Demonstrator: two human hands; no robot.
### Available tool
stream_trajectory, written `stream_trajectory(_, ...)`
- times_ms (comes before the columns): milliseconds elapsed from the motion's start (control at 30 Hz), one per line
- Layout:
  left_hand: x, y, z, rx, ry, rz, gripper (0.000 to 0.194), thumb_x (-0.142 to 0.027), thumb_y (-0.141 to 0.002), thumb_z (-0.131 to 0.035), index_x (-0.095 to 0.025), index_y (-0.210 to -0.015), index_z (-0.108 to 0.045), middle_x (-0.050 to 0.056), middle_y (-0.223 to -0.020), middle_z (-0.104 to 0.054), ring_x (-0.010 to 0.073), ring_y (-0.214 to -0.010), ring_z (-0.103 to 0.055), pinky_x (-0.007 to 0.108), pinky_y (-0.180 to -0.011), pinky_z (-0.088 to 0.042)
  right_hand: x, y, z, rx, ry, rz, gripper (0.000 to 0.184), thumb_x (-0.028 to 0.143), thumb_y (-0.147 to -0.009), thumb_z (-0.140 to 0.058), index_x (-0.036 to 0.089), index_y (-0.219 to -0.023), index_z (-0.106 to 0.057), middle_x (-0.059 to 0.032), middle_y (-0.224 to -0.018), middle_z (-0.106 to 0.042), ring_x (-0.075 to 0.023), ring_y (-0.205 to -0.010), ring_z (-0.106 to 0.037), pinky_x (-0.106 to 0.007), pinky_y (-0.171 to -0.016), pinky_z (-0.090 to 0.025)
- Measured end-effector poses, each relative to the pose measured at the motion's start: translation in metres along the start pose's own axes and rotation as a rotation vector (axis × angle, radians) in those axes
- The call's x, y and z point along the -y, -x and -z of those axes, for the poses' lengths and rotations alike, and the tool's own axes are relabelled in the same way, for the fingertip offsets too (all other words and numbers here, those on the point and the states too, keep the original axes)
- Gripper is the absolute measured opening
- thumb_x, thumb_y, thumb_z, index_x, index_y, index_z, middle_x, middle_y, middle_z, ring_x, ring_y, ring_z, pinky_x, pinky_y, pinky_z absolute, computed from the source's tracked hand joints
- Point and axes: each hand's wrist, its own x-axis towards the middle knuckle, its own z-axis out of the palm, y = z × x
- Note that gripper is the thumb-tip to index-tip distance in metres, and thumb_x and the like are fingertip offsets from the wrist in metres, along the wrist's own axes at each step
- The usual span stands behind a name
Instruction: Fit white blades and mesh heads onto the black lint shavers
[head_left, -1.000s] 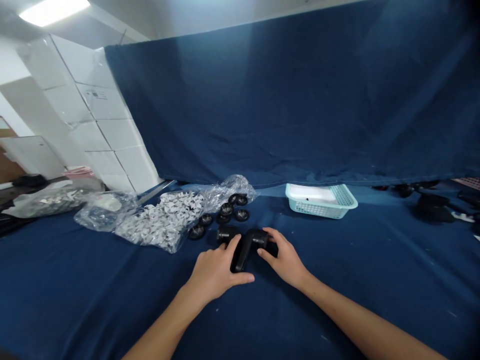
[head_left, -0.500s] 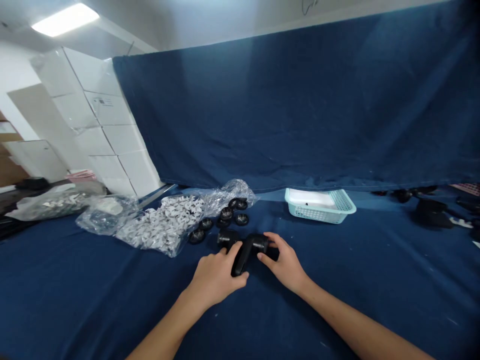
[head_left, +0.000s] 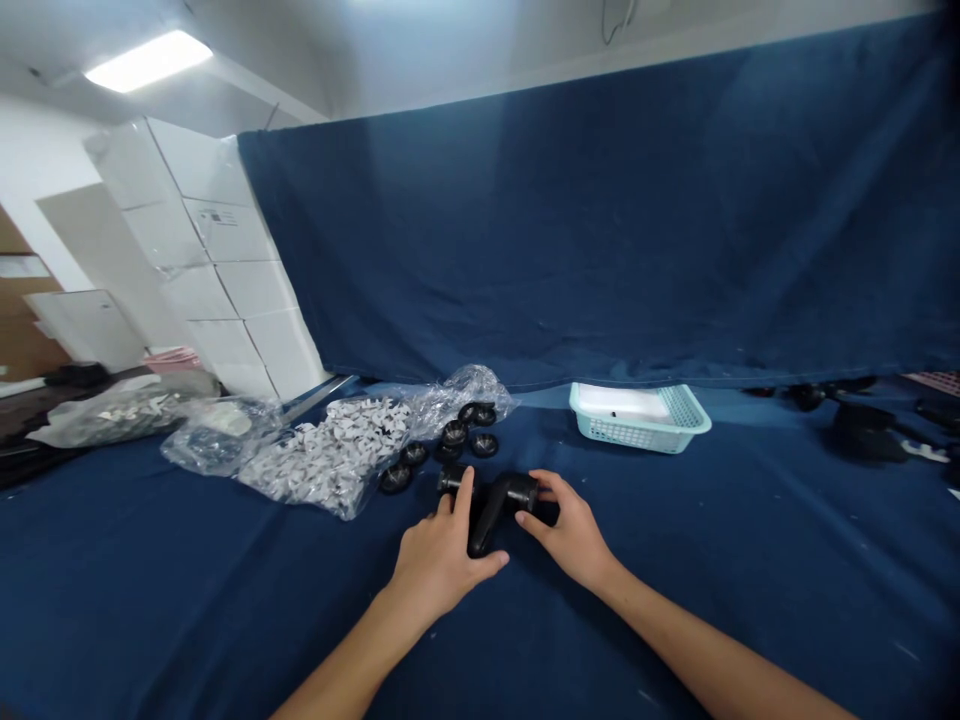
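A black plastic part, bent like an elbow, lies on the blue cloth of the table in front of me. My left hand rests on its left side, forefinger stretched along it and thumb under its lower end. From the right, my right hand grips its upper end with thumb and fingers closed on it. Several black wheels lie just behind, some spilling out of a clear bag.
A clear bag of small white pieces lies to the left, with more bags beyond it. A pale green basket stands behind right. Dark parts sit at the far right. A blue cloth hangs behind; white boxes stack at left.
My left forefinger has stretched further up along the black part. The view has tilted up slightly; both hands stay on the part.
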Motion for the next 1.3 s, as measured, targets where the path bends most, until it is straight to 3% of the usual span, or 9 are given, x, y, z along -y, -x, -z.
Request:
stream_trajectory(267, 0.001, -0.003, -0.007, -0.058, 0.061, 0.011, 0.088, -0.055, -0.079, -0.052, -0.029, -0.151, -0.01, 0.014, -0.124, -0.055, 0.0343, -0.09, -0.066, 0.04, -0.073, -0.049, -0.004, -0.001, 0.0, 0.016, 0.015, 0.012, 0.05, 0.027, -0.076, -0.066, 0.025, -0.124, -0.05, -0.0064, -0.12, -0.061, -0.0227, -0.101, -0.064, -0.04, -0.092, -0.05)
stream_trajectory(567, 0.007, -0.006, -0.01, -0.057, 0.209, 0.013, 0.09, -0.054, -0.075, -0.058, -0.03, -0.15, -0.013, 0.014, -0.131, -0.05, 0.0342, -0.097, -0.064, 0.04, -0.08, -0.049, -0.001, -0.001, 0.003, 0.068, 0.049, 0.012, 0.053, 0.029, -0.08, -0.062, 0.029, -0.131, -0.047, -0.0035, -0.12, -0.065, -0.0237, -0.107, -0.064, -0.043, -0.097, -0.048)
stream_trajectory(800, 0.004, -0.008, -0.009, -0.052, 0.216, 0.04, 0.103, -0.055, -0.065, -0.065, -0.031, -0.15, -0.012, 0.013, -0.128, -0.051, 0.0367, -0.098, -0.064, 0.043, -0.08, -0.049, 0.003, 0.002, 0.006, 0.155, 0.162, 0.003, 0.067, 0.032, -0.083, -0.059, 0.027, -0.145, -0.034, -0.0059, -0.132, -0.06, -0.0236, -0.119, -0.058, -0.043, -0.102, -0.045)
stream_trajectory(933, 0.004, -0.006, -0.01, -0.058, 0.204, 0.037, 0.094, -0.045, -0.07, -0.061, -0.03, -0.15, -0.012, 0.014, -0.13, -0.049, 0.0357, -0.096, -0.064, 0.042, -0.08, -0.049, 0.003, 0.004, 0.005, 0.178, 0.183, -0.001, 0.07, 0.035, -0.084, -0.057, 0.025, -0.148, -0.029, -0.0076, -0.133, -0.059, -0.0248, -0.122, -0.055, -0.045, -0.103, -0.043)
stream_trajectory(1133, 0.008, -0.006, -0.012, -0.072, 0.288, -0.035, 0.087, -0.034, -0.074, -0.057, -0.026, -0.15, -0.015, 0.018, -0.133, -0.045, 0.0326, -0.095, -0.065, 0.039, -0.081, -0.049, 0.0, 0.005, 0.004, 0.151, 0.122, -0.04, 0.071, 0.037, -0.083, -0.06, 0.028, -0.147, -0.031, -0.0071, -0.127, -0.063, -0.0272, -0.119, -0.058, -0.049, -0.1, -0.045)
stream_trajectory(1300, 0.019, -0.013, -0.013, -0.069, 0.428, -0.074, 0.087, -0.03, -0.074, -0.06, -0.027, -0.15, -0.017, 0.014, -0.129, -0.049, 0.0302, -0.105, -0.061, 0.036, -0.089, -0.047, -0.008, 0.004, 0.002, 0.085, -0.058, -0.055, 0.065, 0.037, -0.081, -0.065, 0.031, -0.142, -0.041, -0.0065, -0.127, -0.064, -0.0264, -0.116, -0.061, -0.048, -0.102, -0.044)
